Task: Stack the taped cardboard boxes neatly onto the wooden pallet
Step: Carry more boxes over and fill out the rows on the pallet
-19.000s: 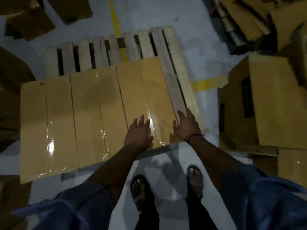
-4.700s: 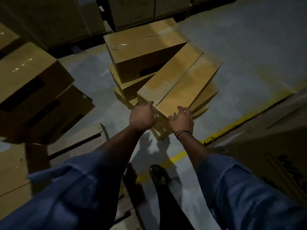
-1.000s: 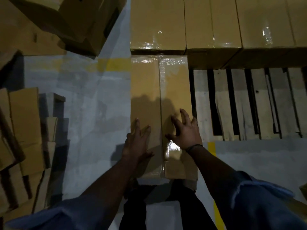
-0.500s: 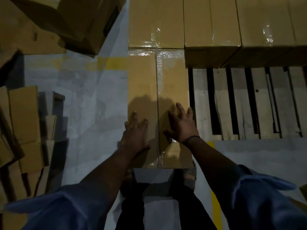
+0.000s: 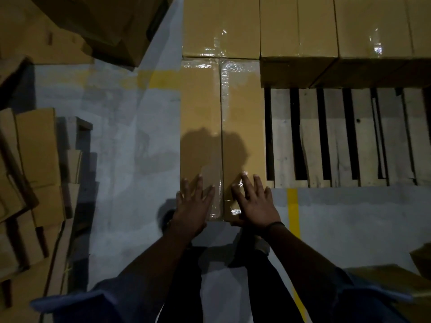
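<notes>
- The person is seating a long taped cardboard box lengthwise along the left edge of the wooden pallet.
- The left hand and right hand are lying flat on the near end of its top, fingers straight and spread, pressing rather than gripping.
- The box's far end is meeting the row of taped boxes across the back of the pallet; its right side is sitting beside bare slats.
- Judging by this, placement is nearly finished, and much of the pallet is waiting to be filled.
- The next move is probably calling for a last nudge square, then fetching another box for the slats alongside.
- Loose cartons are lying on the floor to the left.
</notes>
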`<state>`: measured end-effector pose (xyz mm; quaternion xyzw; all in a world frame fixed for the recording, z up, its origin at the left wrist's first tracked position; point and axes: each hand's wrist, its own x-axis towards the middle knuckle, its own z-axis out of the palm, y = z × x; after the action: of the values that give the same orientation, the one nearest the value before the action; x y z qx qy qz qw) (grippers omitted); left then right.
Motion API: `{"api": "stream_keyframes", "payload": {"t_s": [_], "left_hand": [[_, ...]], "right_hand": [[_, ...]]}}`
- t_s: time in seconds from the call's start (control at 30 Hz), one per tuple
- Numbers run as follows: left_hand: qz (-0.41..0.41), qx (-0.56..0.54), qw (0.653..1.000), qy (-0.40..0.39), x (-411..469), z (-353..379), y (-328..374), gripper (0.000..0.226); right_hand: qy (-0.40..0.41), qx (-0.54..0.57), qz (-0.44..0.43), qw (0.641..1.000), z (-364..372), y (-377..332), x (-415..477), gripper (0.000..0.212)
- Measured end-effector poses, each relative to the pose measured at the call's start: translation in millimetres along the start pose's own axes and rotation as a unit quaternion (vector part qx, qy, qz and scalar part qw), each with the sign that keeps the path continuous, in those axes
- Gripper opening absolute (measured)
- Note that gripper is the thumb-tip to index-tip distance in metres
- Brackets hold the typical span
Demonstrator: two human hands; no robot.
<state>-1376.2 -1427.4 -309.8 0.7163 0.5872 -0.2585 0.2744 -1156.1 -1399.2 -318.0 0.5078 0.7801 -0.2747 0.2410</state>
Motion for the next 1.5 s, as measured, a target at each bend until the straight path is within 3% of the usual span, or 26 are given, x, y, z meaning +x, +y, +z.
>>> {"api": "stream_keyframes", "payload": {"t_s": [0.37,0.97,1.17,1.5], "left_hand": [[-0.006,0.025,0.999,0.026,0,-2,0,0.100],[0.005,0.062,0.997,0.043,3,-13,-6,0.112],[0.020,0.070,0.997,0.040,6,-18,-5,0.117],[0.034,0.075,0.996,0.044,7,-16,-8,0.108]], "right_hand": [[0.007,-0.005,-0.003,1.000,0,1,2,0.116],[0.024,0.000,0.003,1.000,-6,5,5,0.114],[0.002,-0.031,-0.014,0.999,-2,6,5,0.123],[0.018,-0.047,-0.015,0.999,3,9,9,0.118]]}}
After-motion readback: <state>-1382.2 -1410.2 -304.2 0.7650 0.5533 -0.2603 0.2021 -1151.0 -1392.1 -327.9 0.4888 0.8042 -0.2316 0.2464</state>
